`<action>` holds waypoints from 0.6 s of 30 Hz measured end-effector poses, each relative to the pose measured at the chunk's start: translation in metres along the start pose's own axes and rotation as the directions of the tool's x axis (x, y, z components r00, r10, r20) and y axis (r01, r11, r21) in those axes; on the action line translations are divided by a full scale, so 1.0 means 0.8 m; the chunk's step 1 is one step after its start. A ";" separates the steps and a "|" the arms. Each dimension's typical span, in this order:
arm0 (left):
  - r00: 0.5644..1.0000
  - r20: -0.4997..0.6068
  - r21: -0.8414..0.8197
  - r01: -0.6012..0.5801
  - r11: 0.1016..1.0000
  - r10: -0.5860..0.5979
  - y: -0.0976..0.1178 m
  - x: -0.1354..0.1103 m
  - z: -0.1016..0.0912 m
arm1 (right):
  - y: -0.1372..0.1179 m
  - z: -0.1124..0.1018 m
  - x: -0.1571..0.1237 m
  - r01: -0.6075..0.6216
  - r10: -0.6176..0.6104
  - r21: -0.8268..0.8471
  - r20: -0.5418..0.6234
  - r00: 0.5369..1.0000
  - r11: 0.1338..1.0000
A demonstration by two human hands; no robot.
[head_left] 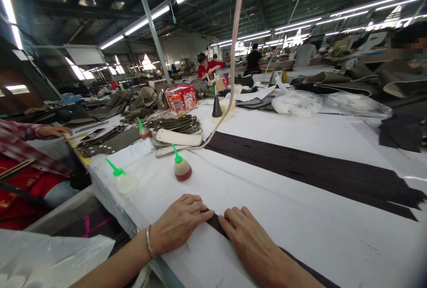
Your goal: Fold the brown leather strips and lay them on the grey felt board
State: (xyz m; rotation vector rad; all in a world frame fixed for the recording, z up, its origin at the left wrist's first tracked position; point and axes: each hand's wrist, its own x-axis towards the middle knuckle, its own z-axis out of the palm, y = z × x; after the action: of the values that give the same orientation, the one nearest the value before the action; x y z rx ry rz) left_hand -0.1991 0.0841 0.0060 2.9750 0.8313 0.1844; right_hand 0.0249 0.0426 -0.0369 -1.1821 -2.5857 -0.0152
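Left hand [178,225] and right hand [248,245] both lie flat and open, palms down, and neither one closes around anything. They rest on a white table top [333,243]. The left hand has a silver bangle [149,242] on its wrist, and its fingertips stop right at the top end of a thin black strip [218,225]. The right hand lies on the strip and holds it down. From the left fingertips, the strip's long side runs under the right hand and on to the lower right, so the right hand is the one on top of it.

Farther up the table, a wide black band [300,168] slants the same way. To the left of it stand two squeeze bottles with green tips [182,168], and near them lies a stack of pale padded strips [178,137]. Past those stands a small black cone [216,106], with a clear plastic bag [296,103] to its right. At the left edge, a co-worker's hand [50,131] comes out of a plaid sleeve [16,143] and rests on a pile of dark pieces [103,142]. Far back, a person in a red top [207,67] stands at another table.
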 end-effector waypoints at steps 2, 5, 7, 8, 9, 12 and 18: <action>1.000 -0.002 0.010 0.001 1.000 -0.001 0.001 0.000 0.002 | 0.000 -0.002 -0.004 0.010 -0.010 -0.022 -0.005 1.000 1.000; 1.000 0.003 0.010 0.011 1.000 -0.011 0.002 -0.001 0.005 | 0.002 -0.005 -0.012 0.024 -0.025 -0.045 -0.016 1.000 0.999; 1.000 0.020 0.003 0.014 1.000 -0.014 0.002 -0.001 0.006 | 0.004 -0.007 -0.018 0.032 -0.033 -0.052 -0.013 0.999 0.998; 1.000 0.026 -0.001 0.015 1.000 -0.015 0.002 -0.001 0.006 | 0.005 -0.008 -0.022 0.033 -0.034 -0.052 -0.011 0.999 0.998; 0.999 0.033 -0.003 0.013 1.000 -0.013 0.003 -0.001 0.006 | 0.006 -0.009 -0.025 0.033 -0.034 -0.050 -0.010 0.999 0.998; 0.999 0.042 0.000 0.015 1.000 -0.015 0.004 0.001 0.005 | 0.010 -0.011 -0.034 0.029 -0.030 -0.034 -0.003 1.000 0.999; 0.999 0.037 0.026 0.017 1.000 -0.018 0.002 -0.001 0.003 | 0.020 -0.019 -0.050 0.025 -0.025 0.027 -0.005 1.000 0.999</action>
State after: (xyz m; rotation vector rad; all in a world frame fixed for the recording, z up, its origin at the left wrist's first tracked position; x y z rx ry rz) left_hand -0.1988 0.0823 0.0034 2.9842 0.8621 0.1174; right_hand 0.0654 0.0215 -0.0349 -1.1386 -2.5884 0.0120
